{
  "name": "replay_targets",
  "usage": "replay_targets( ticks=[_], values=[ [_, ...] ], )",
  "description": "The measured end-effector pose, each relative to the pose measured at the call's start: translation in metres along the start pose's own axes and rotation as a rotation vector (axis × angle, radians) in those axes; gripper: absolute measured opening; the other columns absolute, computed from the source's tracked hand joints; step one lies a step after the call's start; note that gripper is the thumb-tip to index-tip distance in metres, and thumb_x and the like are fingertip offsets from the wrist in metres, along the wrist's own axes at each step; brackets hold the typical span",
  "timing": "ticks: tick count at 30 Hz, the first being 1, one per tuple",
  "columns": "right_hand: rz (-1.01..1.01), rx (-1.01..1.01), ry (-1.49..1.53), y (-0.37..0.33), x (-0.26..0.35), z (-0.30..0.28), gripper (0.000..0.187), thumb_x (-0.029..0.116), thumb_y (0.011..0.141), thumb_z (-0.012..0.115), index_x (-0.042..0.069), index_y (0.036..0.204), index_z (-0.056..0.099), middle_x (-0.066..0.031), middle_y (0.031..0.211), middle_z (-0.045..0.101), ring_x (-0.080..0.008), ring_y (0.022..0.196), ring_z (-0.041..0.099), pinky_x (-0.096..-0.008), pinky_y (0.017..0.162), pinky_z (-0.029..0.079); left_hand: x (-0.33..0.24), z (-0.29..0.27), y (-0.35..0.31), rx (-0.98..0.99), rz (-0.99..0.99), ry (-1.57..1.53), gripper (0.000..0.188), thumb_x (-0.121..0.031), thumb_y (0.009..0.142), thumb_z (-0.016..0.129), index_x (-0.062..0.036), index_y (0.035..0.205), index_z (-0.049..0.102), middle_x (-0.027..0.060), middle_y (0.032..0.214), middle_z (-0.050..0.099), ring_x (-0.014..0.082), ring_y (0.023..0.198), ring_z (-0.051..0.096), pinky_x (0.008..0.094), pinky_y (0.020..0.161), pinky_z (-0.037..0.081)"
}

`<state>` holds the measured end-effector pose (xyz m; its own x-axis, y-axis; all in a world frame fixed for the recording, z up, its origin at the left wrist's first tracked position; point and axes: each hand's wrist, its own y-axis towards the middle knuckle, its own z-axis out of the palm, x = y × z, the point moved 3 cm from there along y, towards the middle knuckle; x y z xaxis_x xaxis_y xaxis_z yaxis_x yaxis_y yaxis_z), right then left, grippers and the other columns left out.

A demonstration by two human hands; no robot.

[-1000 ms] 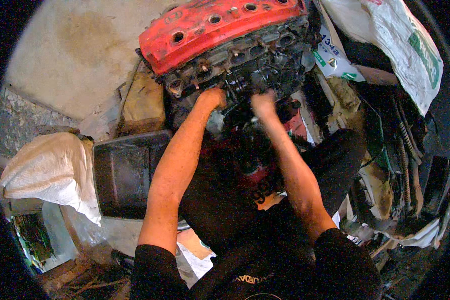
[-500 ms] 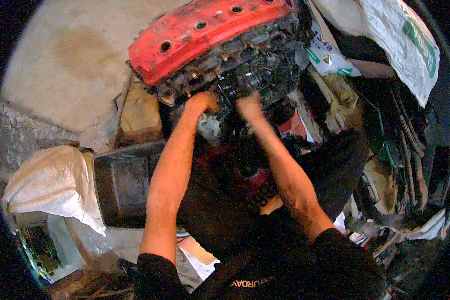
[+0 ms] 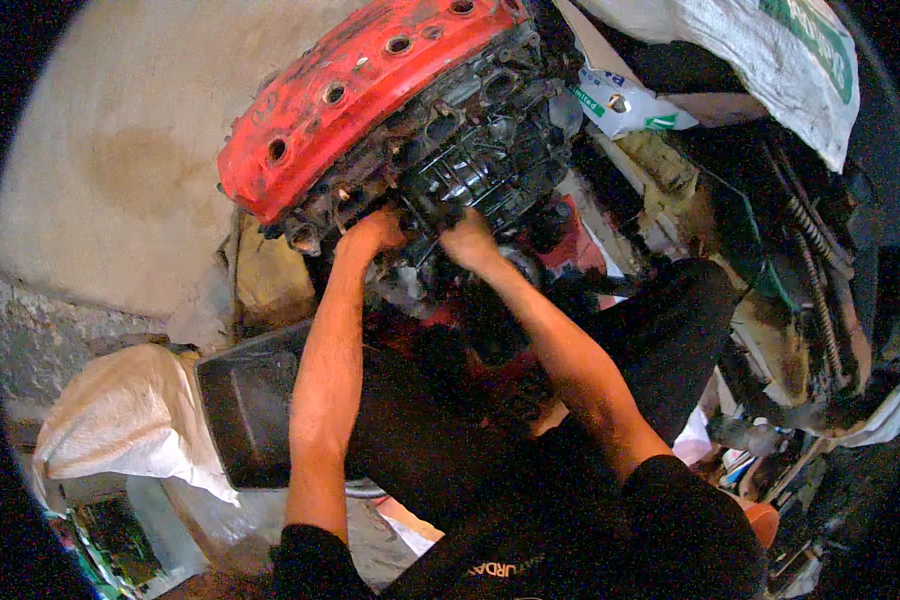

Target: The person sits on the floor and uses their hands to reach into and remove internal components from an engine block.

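A car engine with a red valve cover (image 3: 370,90) lies in front of me, its dark, greasy side turned my way. My left hand (image 3: 375,236) reaches in at the lower left of that side, closed, its fingertips hidden among the parts. Close by on the right, my right hand (image 3: 467,242) is curled against the lower middle of the engine. Whatever its fingers hold is hidden and dark. Just above both hands is a shiny black ribbed part (image 3: 460,182) of the engine. A greyish metal piece (image 3: 402,287) shows below my left hand.
Left of my legs is a dark plastic bin (image 3: 255,400), with a pale sack (image 3: 125,415) beside it. A white printed sack (image 3: 770,60) hangs at the upper right. Hoses and scrap (image 3: 810,240) crowd the right side. Bare concrete floor (image 3: 120,130) lies at the upper left.
The whole view has shifted and tilted, so the engine appears lower and farther left. My hands stay at about the same spot on the engine; the right one looks less blurred.
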<state>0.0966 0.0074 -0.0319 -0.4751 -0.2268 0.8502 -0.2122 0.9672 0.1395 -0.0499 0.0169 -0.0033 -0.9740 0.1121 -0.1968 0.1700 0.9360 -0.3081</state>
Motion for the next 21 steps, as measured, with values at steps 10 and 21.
replay_targets(
  ticks=[10,21],
  values=[
    [0.026,0.223,-0.091,0.016,-0.062,-0.003,0.036,0.021,0.074,0.047,0.007,0.107,0.045,-0.0190,0.088,0.052,-0.0341,0.081,0.048,-0.0346,0.078,0.038,-0.046,-0.035,0.002,0.106,0.018,-0.027,0.045,-0.016,0.068,0.045,-0.0025,0.110,0.039,0.0214,0.107,0.044,0.0327,0.100,0.043,0.0372,0.085,0.034],
    [-0.148,0.009,0.026,0.052,-0.049,0.000,0.034,0.019,0.070,0.045,0.001,0.099,0.048,-0.0180,0.094,0.053,-0.0285,0.084,0.051,-0.0396,0.077,0.038,-0.031,0.001,0.035,-0.086,0.070,-0.066,0.039,-0.014,0.072,0.041,0.0021,0.107,0.038,0.0264,0.099,0.046,0.0388,0.094,0.044,0.0413,0.080,0.036]
  ],
)
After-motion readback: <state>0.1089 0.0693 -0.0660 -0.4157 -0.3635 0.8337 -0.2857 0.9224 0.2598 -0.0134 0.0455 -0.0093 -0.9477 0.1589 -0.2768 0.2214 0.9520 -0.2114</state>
